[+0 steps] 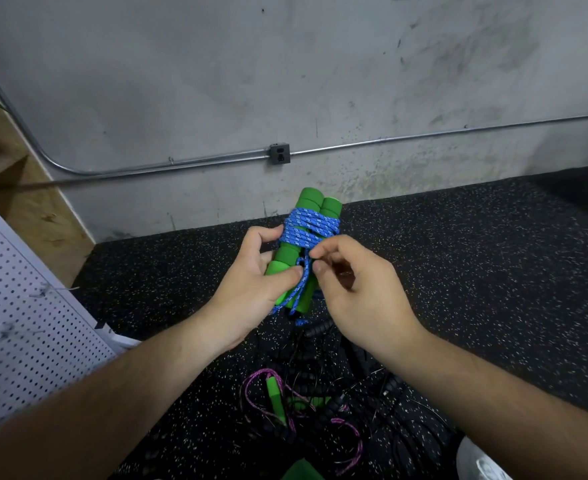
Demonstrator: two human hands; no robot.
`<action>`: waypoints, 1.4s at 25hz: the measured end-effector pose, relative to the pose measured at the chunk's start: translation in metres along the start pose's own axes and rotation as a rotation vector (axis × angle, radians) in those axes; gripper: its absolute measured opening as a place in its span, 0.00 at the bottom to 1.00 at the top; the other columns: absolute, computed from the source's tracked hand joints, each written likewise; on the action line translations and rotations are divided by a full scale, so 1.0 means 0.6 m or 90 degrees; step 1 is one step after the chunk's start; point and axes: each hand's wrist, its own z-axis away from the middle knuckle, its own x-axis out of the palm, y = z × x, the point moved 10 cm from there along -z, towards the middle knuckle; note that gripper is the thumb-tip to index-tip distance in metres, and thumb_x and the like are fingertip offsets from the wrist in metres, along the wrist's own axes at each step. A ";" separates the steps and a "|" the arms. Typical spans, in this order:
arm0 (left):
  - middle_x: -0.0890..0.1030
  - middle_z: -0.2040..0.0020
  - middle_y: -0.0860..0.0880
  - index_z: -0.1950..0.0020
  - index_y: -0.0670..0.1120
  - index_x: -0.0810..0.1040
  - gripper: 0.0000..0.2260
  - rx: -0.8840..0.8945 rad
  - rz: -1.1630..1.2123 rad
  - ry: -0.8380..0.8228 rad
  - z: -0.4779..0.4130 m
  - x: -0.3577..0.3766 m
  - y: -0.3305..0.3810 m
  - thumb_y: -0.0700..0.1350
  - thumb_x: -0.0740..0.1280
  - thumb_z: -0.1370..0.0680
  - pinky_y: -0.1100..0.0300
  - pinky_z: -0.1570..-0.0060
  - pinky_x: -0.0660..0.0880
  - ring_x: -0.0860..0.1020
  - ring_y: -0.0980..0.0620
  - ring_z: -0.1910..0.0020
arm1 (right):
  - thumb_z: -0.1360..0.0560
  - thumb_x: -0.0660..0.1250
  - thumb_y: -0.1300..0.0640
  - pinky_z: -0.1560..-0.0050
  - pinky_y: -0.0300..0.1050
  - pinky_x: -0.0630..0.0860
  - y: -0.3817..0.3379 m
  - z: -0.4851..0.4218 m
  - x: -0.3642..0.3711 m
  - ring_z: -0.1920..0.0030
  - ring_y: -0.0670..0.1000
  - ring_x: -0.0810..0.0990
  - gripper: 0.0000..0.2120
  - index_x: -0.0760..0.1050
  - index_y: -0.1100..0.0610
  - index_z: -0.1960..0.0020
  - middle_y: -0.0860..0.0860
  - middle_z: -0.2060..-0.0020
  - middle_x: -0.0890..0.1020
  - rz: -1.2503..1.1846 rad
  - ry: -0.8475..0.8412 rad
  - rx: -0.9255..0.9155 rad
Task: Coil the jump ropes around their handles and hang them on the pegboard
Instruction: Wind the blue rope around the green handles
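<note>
From the head view we see our left hand gripping the two green handles held side by side above the floor, thumb pressed on the blue rope coiled around them. Our right hand seems to pinch a loose strand, though its fingertips partly hide the contact. The pegboard leans at left. A purple rope and black ropes lie below.
</note>
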 end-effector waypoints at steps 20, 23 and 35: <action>0.70 0.46 0.53 0.46 0.65 0.73 0.19 0.057 -0.566 -0.168 -0.004 0.043 -0.036 0.46 0.77 0.26 0.68 0.50 0.68 0.73 0.56 0.47 | 0.22 0.66 0.60 0.50 0.47 0.73 -0.027 -0.030 0.006 0.48 0.50 0.70 0.03 0.78 0.54 0.53 0.46 0.54 0.75 0.265 -0.061 -0.099; 0.71 0.44 0.56 0.50 0.69 0.72 0.22 0.061 -0.565 -0.232 0.005 0.065 -0.052 0.45 0.78 0.27 0.68 0.45 0.70 0.74 0.58 0.46 | 0.23 0.68 0.61 0.48 0.48 0.74 -0.023 -0.050 -0.013 0.49 0.48 0.72 0.03 0.79 0.54 0.54 0.44 0.57 0.76 0.262 -0.060 -0.122; 0.86 0.47 0.52 0.40 0.56 0.83 0.25 -0.015 -0.339 -0.107 -0.039 -0.035 -0.038 0.43 0.82 0.34 0.45 0.38 0.77 0.83 0.46 0.46 | 0.24 0.70 0.43 0.32 0.51 0.72 0.035 -0.057 0.003 0.37 0.43 0.74 0.24 0.73 0.45 0.30 0.41 0.40 0.79 0.193 -0.198 -0.068</action>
